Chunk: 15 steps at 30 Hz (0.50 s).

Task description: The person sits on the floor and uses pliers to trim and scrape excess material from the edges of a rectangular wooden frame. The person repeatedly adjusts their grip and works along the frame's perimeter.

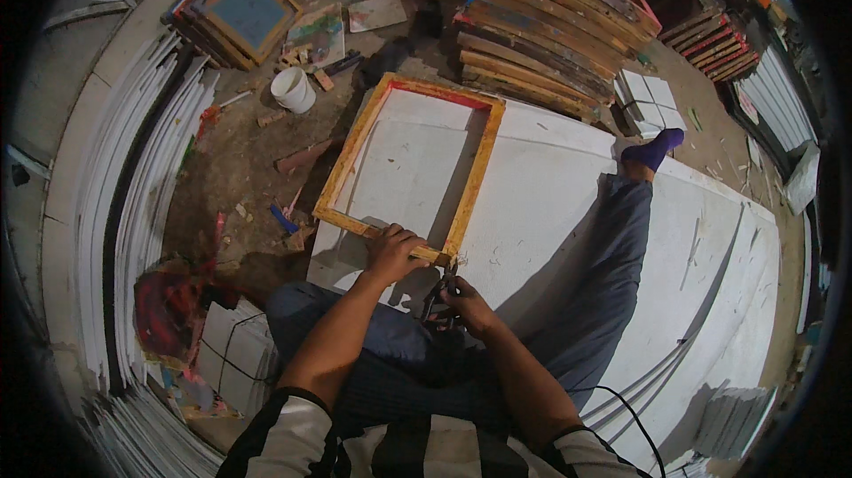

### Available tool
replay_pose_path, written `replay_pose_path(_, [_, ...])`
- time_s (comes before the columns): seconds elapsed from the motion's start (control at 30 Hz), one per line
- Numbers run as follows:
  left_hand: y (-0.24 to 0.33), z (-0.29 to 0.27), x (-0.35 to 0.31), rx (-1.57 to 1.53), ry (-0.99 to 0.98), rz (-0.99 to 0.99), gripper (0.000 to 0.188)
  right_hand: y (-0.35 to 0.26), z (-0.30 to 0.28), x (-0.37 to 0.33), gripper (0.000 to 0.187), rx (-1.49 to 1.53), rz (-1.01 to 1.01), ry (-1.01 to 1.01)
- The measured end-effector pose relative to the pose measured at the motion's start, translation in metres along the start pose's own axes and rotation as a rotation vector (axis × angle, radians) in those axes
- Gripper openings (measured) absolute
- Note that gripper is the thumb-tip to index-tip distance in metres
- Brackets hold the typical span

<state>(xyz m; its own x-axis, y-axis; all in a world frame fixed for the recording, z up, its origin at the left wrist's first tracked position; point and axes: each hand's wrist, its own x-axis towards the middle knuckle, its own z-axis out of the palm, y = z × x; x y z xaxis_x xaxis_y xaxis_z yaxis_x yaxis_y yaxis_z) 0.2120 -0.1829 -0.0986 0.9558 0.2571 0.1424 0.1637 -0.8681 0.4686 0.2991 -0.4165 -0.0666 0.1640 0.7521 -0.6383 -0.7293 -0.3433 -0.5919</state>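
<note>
A yellow-stained wooden frame (480,167), with some red on its inner far edge, is tilted up in front of me over a white sheet. My left hand (395,253) is wrapped around its near bar, close to the near right corner. At that corner, my right hand (466,305) grips dark pliers (449,278), their jaws touching the wood. The handles are partly hidden by my fingers and the shadow on my lap.
Large white sheets (568,176) lie under the frame and my outstretched leg. Stacked wooden frames (541,25) stand at the back right. A white bucket (293,90) and scraps lie at the back left. White panels (133,212) line the left side. A black cable (635,416) curves at the lower right.
</note>
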Motion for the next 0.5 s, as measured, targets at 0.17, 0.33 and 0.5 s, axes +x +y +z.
replay_pose_path(0.17, [-0.003,0.003,-0.002,-0.01,0.015,0.007,0.042,0.006,-0.003,0.003,0.034,-0.004,-0.009,0.002])
replay_pose_path(0.33, [0.005,-0.004,0.002,-0.027,-0.021,-0.026,0.042,0.006,-0.006,0.004,0.037,-0.024,-0.042,-0.016])
replay_pose_path(0.5, [0.006,-0.004,0.002,-0.028,-0.005,-0.033,0.042,0.007,-0.009,0.005,0.038,-0.042,-0.026,-0.046])
